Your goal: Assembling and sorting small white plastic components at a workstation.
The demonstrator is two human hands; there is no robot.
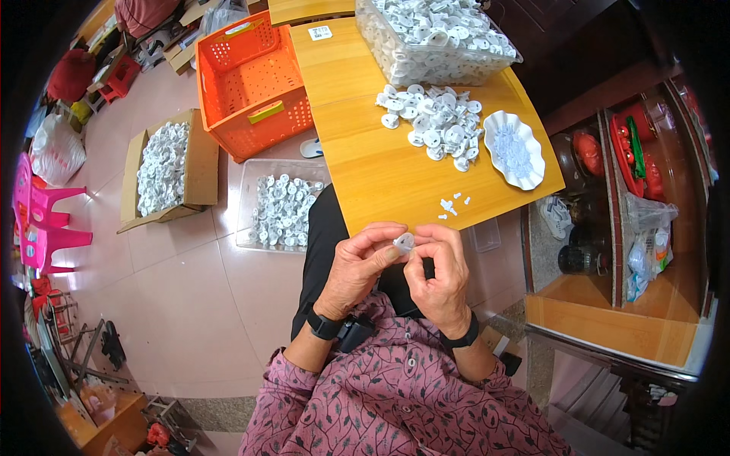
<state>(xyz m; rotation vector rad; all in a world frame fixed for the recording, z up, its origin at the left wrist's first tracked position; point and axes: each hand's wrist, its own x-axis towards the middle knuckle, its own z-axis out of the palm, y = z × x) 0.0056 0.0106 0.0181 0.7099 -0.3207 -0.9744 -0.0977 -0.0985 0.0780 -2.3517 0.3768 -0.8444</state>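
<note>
Both hands meet just off the near edge of the yellow wooden table (342, 137). My left hand (362, 258) pinches a small round white plastic piece (404, 242) between thumb and fingers. My right hand (438, 272) is closed at the piece's right side, its fingertips pressed against it; whether a smaller part sits in them is hidden. Beyond the hands, several tiny pale plastic pieces (449, 206) lie loose on the tabletop. Farther back is a heap of round white plastic pieces (435, 121). A white scalloped dish (538, 173) to its right holds small translucent bits.
A clear bin (395, 67) full of white pieces stands at the table's back. Left of the table are an orange crate (255, 124), a cardboard box (204, 171) and a clear tub (245, 216) on the floor. Open shelves (608, 304) stand at right, a pink chair (53, 228) far left.
</note>
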